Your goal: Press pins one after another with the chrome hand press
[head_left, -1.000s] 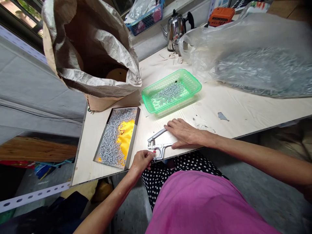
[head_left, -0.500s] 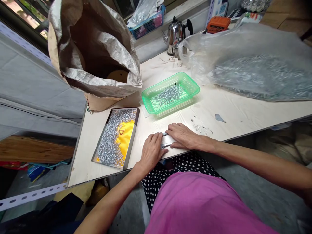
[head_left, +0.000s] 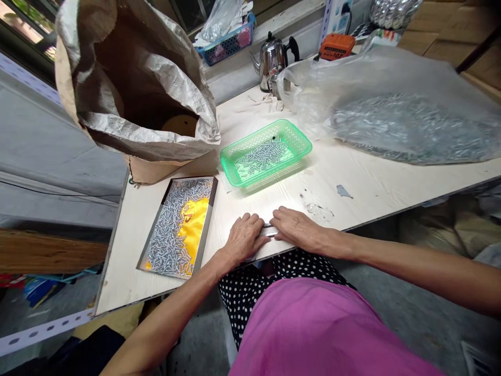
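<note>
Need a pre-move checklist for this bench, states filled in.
1. Both hands on the tool: ok; left hand and right hand are on the metal hand tool.
2. Tool head visible: not ok; the left hand covers it.
3. Part seated in the tool: cannot tell, hidden.
4. Small metal parts within the tray: ok; they lie inside its walls.
5. Green basket upright and apart from the hands: ok.
6. Tabletop free of marks or scraps: not ok; a grey patch or scrap shows beyond the right hand, to its right.
</note>
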### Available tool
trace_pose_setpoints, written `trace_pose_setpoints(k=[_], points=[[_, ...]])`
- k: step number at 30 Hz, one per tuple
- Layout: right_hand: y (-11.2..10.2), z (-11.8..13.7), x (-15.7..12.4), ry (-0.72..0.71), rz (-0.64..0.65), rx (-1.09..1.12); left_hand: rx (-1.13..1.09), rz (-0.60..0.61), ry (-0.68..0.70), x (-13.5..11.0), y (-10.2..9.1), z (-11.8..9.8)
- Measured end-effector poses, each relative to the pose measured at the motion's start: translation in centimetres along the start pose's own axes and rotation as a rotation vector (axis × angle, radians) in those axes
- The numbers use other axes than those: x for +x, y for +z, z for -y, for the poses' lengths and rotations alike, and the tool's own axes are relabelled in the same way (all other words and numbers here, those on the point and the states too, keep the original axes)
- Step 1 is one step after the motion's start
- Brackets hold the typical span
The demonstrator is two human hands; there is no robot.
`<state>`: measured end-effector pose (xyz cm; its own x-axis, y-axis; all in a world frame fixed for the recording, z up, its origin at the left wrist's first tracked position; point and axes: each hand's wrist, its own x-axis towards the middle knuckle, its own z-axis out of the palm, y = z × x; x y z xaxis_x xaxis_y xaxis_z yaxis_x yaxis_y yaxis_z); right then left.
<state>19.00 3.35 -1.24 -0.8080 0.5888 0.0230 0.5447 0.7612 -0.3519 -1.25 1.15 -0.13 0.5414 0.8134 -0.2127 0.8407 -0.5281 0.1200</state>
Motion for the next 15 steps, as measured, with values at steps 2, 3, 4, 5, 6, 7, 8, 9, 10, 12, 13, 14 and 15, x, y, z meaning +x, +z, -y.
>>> trace_pose_setpoints(k=[2,3,4,5,6,7,8,9,10,12,13,14,15], points=[[1.0,0.0,0.3,-0.027,-0.019,0.024,0.016,-0.003,-0.004,0.0,0.2,-0.1],[1.4,-0.1,0.4,-0.036,-0.034,0.029,0.022,-0.003,-0.008,0.0,0.3,-0.1],[1.8,-0.2,0.5,-0.036,-0.048,0.028,0.029,-0.002,-0.011,0.0,0.3,-0.1],[1.9,-0.3,0.6,-0.030,-0.057,0.022,0.038,0.000,-0.015,0.0,0.3,-0.1],[1.9,-0.5,0.7,-0.019,-0.066,0.012,0.048,-0.002,-0.022,0.0,0.3,-0.2],[1.6,-0.7,0.7,-0.009,-0.070,0.003,0.058,-0.012,-0.036,-0.1,0.4,-0.3],[1.2,-1.0,0.7,-0.003,-0.068,-0.001,0.063,-0.033,-0.055,-0.2,0.4,-0.5],[0.7,-1.4,0.7,-0.002,-0.060,0.003,0.063,-0.069,-0.086,-0.5,0.6,-0.8],[0.1,-1.8,0.7,-0.006,-0.048,0.012,0.055,-0.117,-0.121,-0.8,0.9,-1.2],[-1.0,-2.7,0.7,-0.026,-0.016,0.039,0.016,-0.228,-0.160,-1.8,1.7,-2.4],[-1.3,-3.1,0.8,-0.030,-0.004,0.045,-0.011,-0.279,-0.154,-2.3,2.2,-3.1],[-1.5,-3.4,0.9,-0.022,-0.005,0.042,-0.041,-0.317,-0.133,-2.9,2.7,-3.9],[-1.5,-3.6,1.1,-0.008,-0.013,0.030,-0.073,-0.339,-0.101,-3.3,3.2,-4.6]])
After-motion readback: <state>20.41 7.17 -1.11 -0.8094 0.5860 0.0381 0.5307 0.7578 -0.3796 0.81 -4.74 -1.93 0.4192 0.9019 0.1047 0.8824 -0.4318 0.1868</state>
